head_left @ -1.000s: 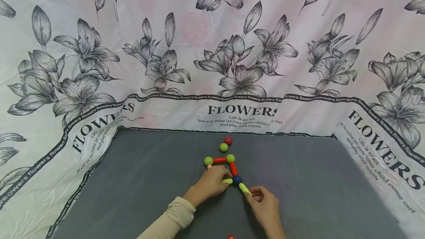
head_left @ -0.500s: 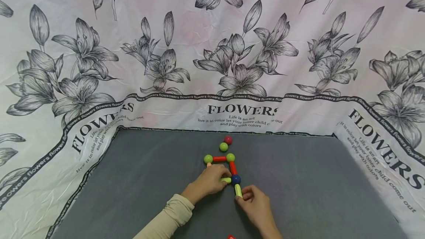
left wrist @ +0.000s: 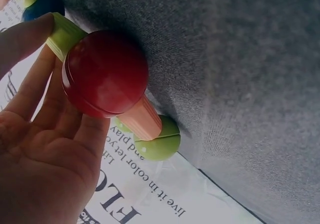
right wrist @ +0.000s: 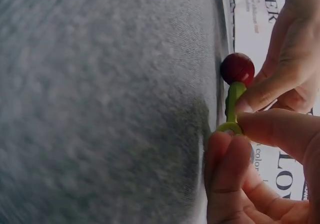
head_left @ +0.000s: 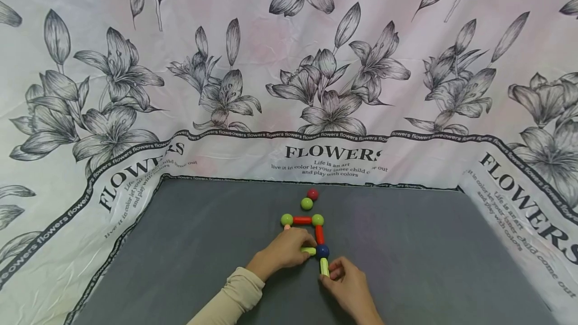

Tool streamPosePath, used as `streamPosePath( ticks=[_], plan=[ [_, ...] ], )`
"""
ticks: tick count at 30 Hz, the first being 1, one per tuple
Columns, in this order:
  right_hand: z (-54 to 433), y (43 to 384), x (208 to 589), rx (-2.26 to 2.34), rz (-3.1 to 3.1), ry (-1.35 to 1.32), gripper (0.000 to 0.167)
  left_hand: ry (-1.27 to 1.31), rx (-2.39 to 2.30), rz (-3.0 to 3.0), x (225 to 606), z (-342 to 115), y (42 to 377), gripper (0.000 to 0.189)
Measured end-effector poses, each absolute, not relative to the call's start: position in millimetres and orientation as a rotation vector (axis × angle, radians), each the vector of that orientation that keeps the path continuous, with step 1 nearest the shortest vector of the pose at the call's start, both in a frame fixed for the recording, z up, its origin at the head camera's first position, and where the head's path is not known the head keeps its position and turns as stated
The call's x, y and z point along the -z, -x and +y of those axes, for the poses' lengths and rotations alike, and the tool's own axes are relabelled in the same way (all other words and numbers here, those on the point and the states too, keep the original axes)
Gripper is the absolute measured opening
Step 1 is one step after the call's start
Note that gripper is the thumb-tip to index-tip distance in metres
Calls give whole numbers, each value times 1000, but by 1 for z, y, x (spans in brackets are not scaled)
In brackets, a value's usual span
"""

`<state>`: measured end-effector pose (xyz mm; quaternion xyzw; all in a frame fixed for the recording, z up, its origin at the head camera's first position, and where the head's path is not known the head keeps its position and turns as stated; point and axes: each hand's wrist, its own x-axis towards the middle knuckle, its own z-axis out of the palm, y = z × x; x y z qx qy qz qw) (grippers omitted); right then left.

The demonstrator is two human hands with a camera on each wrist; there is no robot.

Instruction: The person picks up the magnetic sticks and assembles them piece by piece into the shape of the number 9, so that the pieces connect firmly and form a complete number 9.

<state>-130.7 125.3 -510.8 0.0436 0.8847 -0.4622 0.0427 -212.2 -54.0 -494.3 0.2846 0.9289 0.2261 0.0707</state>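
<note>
A frame of rods and balls lies on the grey cloth. My left hand [head_left: 286,250] pinches a yellow-green rod [left wrist: 65,37] that runs between a red ball [left wrist: 106,74] and a blue ball [head_left: 322,251]. With thumb and fingers, my right hand [head_left: 347,282] pinches another yellow-green rod [head_left: 324,267], whose far end meets the blue ball. From the red ball a peach rod [left wrist: 142,120] leads to a green ball [head_left: 287,220]. Red rods [head_left: 302,220] join that ball to a second green ball [head_left: 318,219] and on to the blue one. The left hand hides the red ball in the head view.
Behind the frame, a loose green ball [head_left: 306,203] and a red ball [head_left: 312,194] sit together. The grey cloth [head_left: 420,250] stretches to both sides. Flower-printed fabric [head_left: 334,159] rises at the back and sides.
The right hand has swung its yellow-green rod leftward, from slanting right to pointing nearly straight toward the near side. The left hand keeps its pinch. The head view has shifted slightly.
</note>
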Motion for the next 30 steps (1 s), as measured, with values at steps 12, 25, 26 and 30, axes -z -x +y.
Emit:
streamPosePath(
  ticks=[12, 25, 26, 30],
  plan=[
    [148, 174, 480, 1460, 2857, -158, 19, -886, -614, 2790, 484, -52, 215, 22],
    [142, 279, 477, 1480, 2819, -222, 35, -843, -608, 2797, 492, -53, 210, 22],
    [139, 286, 477, 1464, 2826, -223, 35, -848, -605, 2798, 493, -54, 210, 22],
    [129, 308, 474, 1394, 2860, -220, 36, -864, -604, 2803, 494, -55, 212, 23]
  ],
)
